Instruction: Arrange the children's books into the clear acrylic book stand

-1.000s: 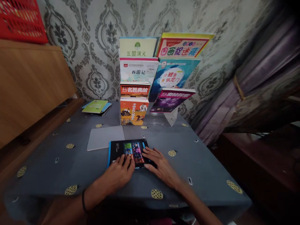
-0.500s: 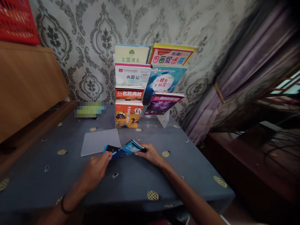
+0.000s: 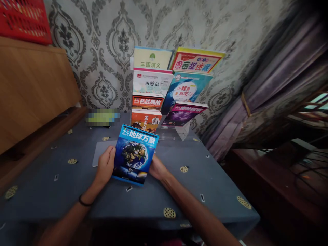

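Note:
A blue book (image 3: 135,155) with a globe on its cover is tilted up above the table, its front facing me. My left hand (image 3: 105,163) grips its left edge, thumb along the side. At the right edge my right hand (image 3: 158,168) holds it too, with its fingers hidden behind the cover. Partly covered by the book and my left hand, a flat grey panel (image 3: 98,152) lies on the table. Just behind stands a clear display rack (image 3: 182,131) holding several books, among them an orange one (image 3: 146,119) and a purple one (image 3: 186,115).
A patterned dark cloth covers the table (image 3: 205,177). A blurred-out green item (image 3: 102,118) lies at the back left, near a wooden cabinet (image 3: 38,89) with a red basket (image 3: 25,20) on top. A curtain (image 3: 256,89) hangs at the right.
The blue book has been turned from a nearly flat, edge-on pose to upright, so its cover now shows. Both hands still hold it. The view has shifted slightly left.

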`<move>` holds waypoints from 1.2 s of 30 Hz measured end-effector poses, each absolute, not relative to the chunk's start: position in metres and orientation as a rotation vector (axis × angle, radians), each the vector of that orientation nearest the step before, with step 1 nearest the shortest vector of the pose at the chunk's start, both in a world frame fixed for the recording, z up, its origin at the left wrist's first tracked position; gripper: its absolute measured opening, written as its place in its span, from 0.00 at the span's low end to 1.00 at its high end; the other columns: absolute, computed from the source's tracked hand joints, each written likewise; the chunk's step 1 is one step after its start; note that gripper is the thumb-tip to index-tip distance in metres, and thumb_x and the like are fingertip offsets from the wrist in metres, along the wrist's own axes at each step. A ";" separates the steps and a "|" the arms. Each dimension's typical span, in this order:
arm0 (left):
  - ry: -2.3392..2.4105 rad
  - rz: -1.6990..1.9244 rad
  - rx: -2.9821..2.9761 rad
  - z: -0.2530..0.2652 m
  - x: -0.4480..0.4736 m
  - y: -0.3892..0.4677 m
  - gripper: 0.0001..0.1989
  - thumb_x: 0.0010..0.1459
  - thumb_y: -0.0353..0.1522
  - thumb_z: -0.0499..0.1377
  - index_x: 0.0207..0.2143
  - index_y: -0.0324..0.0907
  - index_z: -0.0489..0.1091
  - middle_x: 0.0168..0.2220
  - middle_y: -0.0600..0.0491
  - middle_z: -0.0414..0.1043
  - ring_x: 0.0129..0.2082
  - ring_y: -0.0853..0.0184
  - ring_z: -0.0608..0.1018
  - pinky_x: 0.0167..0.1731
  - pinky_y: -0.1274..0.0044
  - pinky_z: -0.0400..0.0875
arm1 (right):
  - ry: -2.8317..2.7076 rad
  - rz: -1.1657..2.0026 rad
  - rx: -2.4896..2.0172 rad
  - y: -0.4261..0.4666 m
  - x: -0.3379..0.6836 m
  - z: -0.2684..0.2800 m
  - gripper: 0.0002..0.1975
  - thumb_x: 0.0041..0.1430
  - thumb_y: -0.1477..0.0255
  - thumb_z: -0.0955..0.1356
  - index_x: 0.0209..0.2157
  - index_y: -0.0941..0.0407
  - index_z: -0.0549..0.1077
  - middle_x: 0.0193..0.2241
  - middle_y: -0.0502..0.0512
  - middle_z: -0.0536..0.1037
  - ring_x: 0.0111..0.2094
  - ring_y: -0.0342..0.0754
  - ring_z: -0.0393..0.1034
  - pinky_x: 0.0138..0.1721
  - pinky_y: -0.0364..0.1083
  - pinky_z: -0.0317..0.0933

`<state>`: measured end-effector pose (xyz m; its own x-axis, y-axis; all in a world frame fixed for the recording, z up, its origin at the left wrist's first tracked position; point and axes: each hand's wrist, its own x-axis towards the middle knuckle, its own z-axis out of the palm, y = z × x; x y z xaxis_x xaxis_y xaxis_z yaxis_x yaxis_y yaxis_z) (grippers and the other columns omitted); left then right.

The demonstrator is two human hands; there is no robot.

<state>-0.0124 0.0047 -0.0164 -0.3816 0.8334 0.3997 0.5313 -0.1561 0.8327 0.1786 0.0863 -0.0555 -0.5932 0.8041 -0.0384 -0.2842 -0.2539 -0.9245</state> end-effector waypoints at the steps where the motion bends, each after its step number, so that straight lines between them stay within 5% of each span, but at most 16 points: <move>1: 1.820 1.564 1.509 -0.020 -0.012 0.008 0.19 0.64 0.45 0.48 0.25 0.44 0.61 0.21 0.59 0.59 0.24 0.69 0.65 0.27 0.78 0.59 | -1.236 1.939 -0.701 0.087 0.180 -0.054 0.27 0.64 0.49 0.63 0.51 0.53 0.74 0.51 0.59 0.80 0.52 0.56 0.76 0.55 0.58 0.69; 4: 1.732 1.606 1.317 -0.033 -0.015 0.015 0.20 0.61 0.48 0.52 0.23 0.44 0.60 0.22 0.59 0.59 0.24 0.69 0.64 0.27 0.78 0.59 | -1.233 1.989 -0.693 0.087 0.187 -0.055 0.32 0.64 0.43 0.58 0.49 0.55 0.76 0.48 0.60 0.82 0.47 0.55 0.79 0.48 0.56 0.72; 9: 1.462 1.661 0.932 -0.048 -0.016 0.018 0.22 0.49 0.52 0.63 0.27 0.41 0.70 0.24 0.58 0.68 0.26 0.70 0.68 0.29 0.78 0.65 | -1.232 1.998 -0.625 0.083 0.192 -0.060 0.24 0.51 0.50 0.75 0.42 0.54 0.78 0.38 0.55 0.84 0.38 0.51 0.80 0.42 0.50 0.73; 15: 1.299 1.632 0.741 -0.044 -0.008 0.016 0.28 0.40 0.55 0.69 0.31 0.40 0.74 0.25 0.56 0.74 0.28 0.66 0.74 0.32 0.75 0.70 | -1.158 2.053 -0.587 0.081 0.190 -0.059 0.22 0.47 0.53 0.78 0.38 0.54 0.78 0.31 0.51 0.83 0.31 0.47 0.77 0.39 0.47 0.71; 23: 1.586 1.626 1.284 -0.036 -0.013 0.009 0.23 0.60 0.52 0.55 0.27 0.43 0.66 0.25 0.58 0.64 0.28 0.68 0.67 0.31 0.78 0.65 | -1.557 1.700 -0.598 0.092 0.207 -0.044 0.25 0.54 0.47 0.72 0.27 0.56 0.73 0.21 0.45 0.69 0.22 0.39 0.59 0.25 0.40 0.57; 31: 1.713 1.490 1.676 -0.028 0.005 0.007 0.17 0.65 0.44 0.49 0.27 0.44 0.64 0.26 0.57 0.64 0.29 0.67 0.69 0.31 0.77 0.64 | -1.855 1.299 -0.546 0.092 0.247 -0.007 0.18 0.65 0.54 0.66 0.42 0.55 0.73 0.32 0.51 0.72 0.34 0.45 0.66 0.36 0.45 0.63; 36: 1.734 1.428 1.811 -0.035 0.007 0.009 0.15 0.64 0.44 0.51 0.33 0.44 0.68 0.31 0.53 0.71 0.32 0.64 0.74 0.34 0.76 0.68 | -1.883 1.281 -0.615 0.091 0.259 -0.026 0.19 0.66 0.53 0.64 0.36 0.56 0.70 0.28 0.48 0.68 0.29 0.42 0.63 0.32 0.42 0.61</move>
<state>0.0072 0.0087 -0.0350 -0.1922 0.8675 0.4589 0.6166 -0.2570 0.7441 0.2589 0.0909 -0.0256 -0.5928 0.7385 0.3213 -0.0277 0.3800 -0.9246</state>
